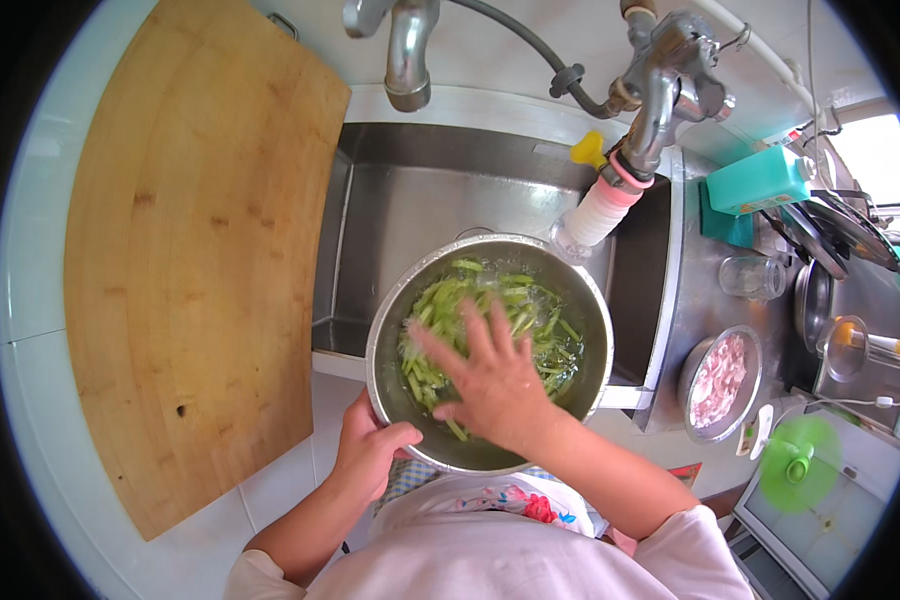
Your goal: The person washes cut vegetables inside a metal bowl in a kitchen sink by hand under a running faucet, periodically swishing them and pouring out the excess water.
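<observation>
A round stainless steel bowl (600,315) holds water and many cut green vegetable stems (439,307), over the front edge of the sink. My left hand (371,442) grips its lower left rim, thumb over the edge. With fingers spread, my right hand (491,375) is over the stems inside the bowl, slightly blurred; its fingertips are at the stems, and I cannot tell how deep they reach. Above the bowl's upper right rim hangs a faucet (652,120) with a pink and white extension nozzle (600,214); water looks stirred up below it.
A large wooden board (202,262) lies left of the metal sink (420,195). A second faucet (407,67) hangs above the sink's back edge. On the right counter are a bowl of raw sliced meat (720,382), a glass jar (750,277) and a teal bottle (757,180). A green fan (799,465) is lower right.
</observation>
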A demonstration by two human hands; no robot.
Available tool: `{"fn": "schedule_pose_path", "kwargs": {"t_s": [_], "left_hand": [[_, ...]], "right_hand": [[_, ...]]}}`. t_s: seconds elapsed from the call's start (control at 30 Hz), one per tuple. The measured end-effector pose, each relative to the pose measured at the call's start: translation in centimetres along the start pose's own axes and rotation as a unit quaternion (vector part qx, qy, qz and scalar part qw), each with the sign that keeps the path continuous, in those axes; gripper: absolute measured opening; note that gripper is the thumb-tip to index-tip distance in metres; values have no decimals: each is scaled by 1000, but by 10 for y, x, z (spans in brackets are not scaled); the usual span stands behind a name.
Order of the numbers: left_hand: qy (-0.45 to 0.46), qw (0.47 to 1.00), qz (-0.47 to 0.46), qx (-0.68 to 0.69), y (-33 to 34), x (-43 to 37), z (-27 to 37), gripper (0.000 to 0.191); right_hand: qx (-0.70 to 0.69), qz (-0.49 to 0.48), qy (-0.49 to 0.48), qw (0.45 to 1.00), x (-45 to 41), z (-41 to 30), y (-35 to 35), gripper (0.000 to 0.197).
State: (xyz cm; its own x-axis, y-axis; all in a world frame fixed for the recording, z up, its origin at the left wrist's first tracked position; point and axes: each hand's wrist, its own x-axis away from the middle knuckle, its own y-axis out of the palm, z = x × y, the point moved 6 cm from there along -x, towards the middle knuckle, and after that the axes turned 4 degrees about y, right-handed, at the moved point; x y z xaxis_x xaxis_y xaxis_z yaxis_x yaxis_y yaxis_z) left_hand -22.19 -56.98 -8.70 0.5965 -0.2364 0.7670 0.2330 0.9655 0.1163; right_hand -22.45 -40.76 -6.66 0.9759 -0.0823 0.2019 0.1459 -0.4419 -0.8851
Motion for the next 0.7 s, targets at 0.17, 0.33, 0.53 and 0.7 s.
{"fn": "schedule_pose_path", "kwargs": {"t_s": [0.17,0.33,0.53,0.7], "left_hand": [[-31,999,-19,-1,0,-15,-14,39],[-37,999,-38,8,18,-34,-27,42],[-6,999,-42,12,38,-58,-15,39],[-10,998,-58,10,56,-90,-19,39]], "right_hand": [[-57,-121,-103,986,6,26,5,68],[12,33,-52,998,-5,24,19,52],[-123,61,21,990,-22,77,-4,25],[14,102,84,991,-25,88,26,40]]}}
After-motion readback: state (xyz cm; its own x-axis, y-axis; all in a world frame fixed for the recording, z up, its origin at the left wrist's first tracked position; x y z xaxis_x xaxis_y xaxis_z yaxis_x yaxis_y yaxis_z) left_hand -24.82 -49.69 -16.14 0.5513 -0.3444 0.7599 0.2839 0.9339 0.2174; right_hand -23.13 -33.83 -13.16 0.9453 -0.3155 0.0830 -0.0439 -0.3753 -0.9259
